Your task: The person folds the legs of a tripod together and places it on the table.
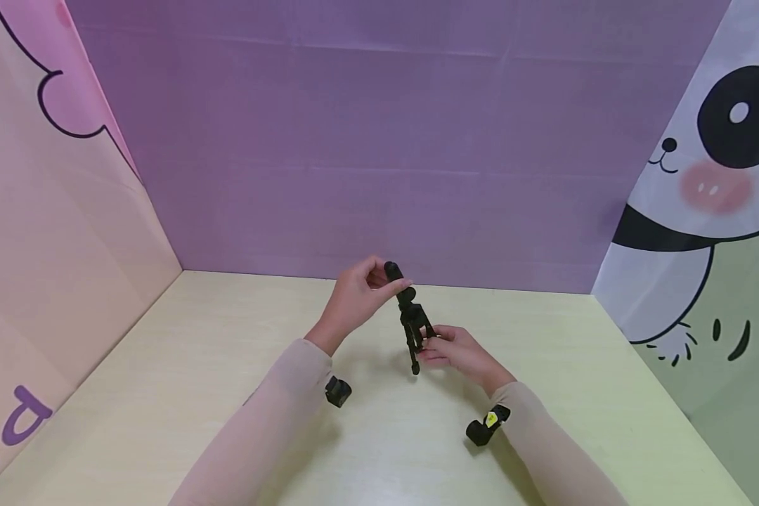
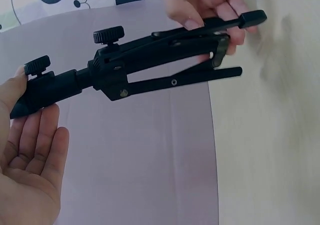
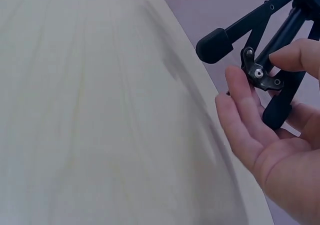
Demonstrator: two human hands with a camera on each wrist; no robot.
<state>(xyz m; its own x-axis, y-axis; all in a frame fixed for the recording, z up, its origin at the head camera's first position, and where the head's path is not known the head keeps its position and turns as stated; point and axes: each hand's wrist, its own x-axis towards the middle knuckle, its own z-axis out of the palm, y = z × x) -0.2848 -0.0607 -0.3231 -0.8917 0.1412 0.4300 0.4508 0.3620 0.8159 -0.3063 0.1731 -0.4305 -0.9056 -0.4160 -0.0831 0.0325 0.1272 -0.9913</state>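
Note:
A small black tripod (image 1: 411, 316) is held tilted above the pale tabletop, its legs pointing down and slightly spread. My left hand (image 1: 362, 294) grips its upper end, the thumb beside a ridged knob (image 2: 37, 65) in the left wrist view. A second ridged knob (image 2: 108, 35) sits farther along the body. Lower down, my right hand (image 1: 458, 353) holds the leg end. In the right wrist view, its thumb and fingers (image 3: 242, 102) are around the legs near the metal centre brace (image 3: 258, 73). A rubber-tipped leg (image 3: 215, 46) sticks out past the fingers.
The light wooden tabletop (image 1: 196, 379) meets a purple back wall (image 1: 354, 140). Side panels stand left (image 1: 69, 232) and right (image 1: 734, 316), the right one with a panda print. A small black camera sits at each wrist (image 1: 338, 391).

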